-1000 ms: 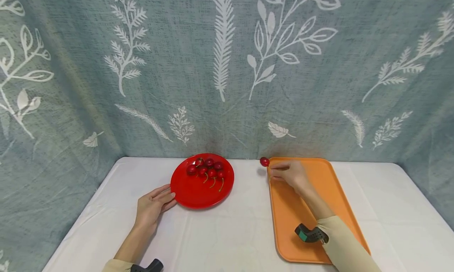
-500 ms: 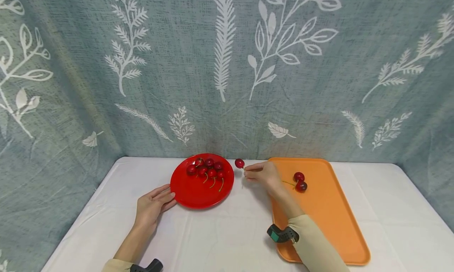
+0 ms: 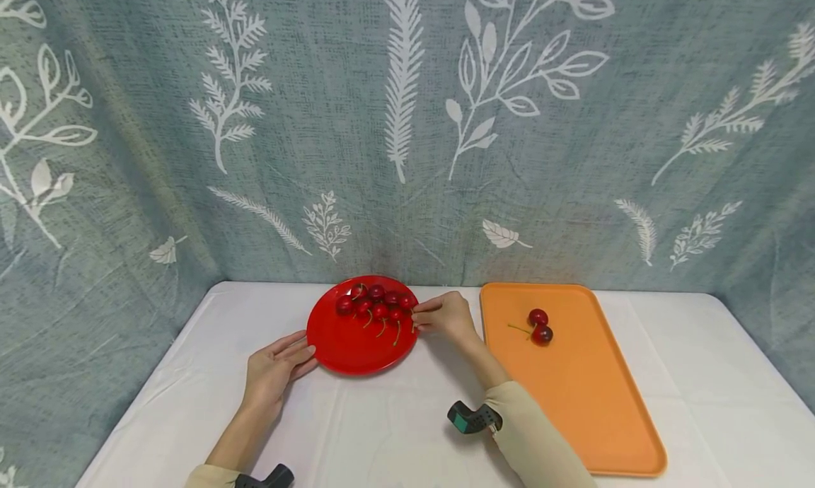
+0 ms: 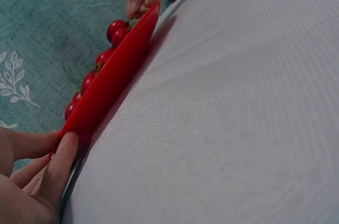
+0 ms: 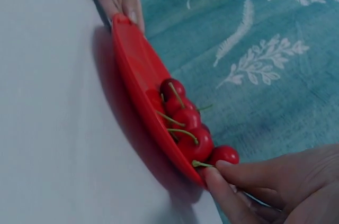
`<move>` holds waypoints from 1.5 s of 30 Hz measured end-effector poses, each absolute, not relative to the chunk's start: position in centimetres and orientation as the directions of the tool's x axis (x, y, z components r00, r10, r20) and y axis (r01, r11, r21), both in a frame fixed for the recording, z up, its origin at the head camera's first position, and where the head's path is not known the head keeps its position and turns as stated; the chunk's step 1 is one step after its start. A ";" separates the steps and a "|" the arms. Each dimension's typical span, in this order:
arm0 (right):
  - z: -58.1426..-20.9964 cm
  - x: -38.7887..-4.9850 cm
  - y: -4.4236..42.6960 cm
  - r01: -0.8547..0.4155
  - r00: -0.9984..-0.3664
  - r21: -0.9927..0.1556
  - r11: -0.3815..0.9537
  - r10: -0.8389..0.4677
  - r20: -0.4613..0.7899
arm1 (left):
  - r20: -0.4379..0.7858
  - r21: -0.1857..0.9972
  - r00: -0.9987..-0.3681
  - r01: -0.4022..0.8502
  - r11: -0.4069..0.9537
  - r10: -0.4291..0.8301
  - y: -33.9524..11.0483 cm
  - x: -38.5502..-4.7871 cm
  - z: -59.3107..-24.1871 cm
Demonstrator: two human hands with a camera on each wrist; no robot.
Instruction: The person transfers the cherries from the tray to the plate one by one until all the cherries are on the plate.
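Observation:
A red plate bears several dark red cherries with green stems, grouped along its far side. My left hand grips the plate's left rim between thumb and fingers, as the left wrist view also shows. At the right rim, my right hand pinches a cherry by its green stem. That cherry is over the plate's edge, close beside the others; whether it rests on the plate cannot be told.
To the right lies an orange tray with two cherries near its far part. A white cloth covers the table. Behind it hangs a blue-green curtain with white leaf patterns.
My right hand has carried the cherry leftward from the orange tray's left edge to the red plate's right rim. The tray's two cherries have come into view. My left hand has stayed put.

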State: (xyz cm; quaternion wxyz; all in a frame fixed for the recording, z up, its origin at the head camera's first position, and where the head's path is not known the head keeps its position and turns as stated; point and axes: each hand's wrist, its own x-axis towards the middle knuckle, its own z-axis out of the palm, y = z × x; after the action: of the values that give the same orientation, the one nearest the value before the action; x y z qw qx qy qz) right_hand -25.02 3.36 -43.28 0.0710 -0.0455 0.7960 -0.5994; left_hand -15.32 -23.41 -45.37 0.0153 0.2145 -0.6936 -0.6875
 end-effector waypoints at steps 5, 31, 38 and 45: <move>-43.3 -24.9 3.2 0.009 -0.977 -0.971 0.238 -0.206 -0.059 | -0.281 0.959 -0.906 -0.278 -0.054 -0.317 -23.4 -15.5 -45.4; -41.3 -25.3 8.1 -0.001 -0.988 -0.969 0.247 -0.149 -0.037 | -0.288 0.957 -0.907 -0.284 -0.059 -0.306 -23.4 -15.6 -45.1; -40.4 -25.4 12.8 0.025 -0.993 -0.949 0.315 -0.103 -0.060 | -0.281 0.959 -0.911 -0.277 -0.057 -0.301 -23.4 -15.6 -45.2; -40.1 -25.0 17.2 0.045 -0.993 -0.917 0.397 -0.080 -0.084 | -0.288 0.957 -0.907 -0.281 -0.070 -0.308 -23.4 -15.6 -45.3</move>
State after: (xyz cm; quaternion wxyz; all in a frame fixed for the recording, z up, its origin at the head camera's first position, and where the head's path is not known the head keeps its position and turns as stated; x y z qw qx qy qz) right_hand -25.00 17.20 -40.07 0.0572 -0.0106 0.8339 -0.5488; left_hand -15.60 -23.41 -45.35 0.0097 0.2158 -0.6820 -0.6987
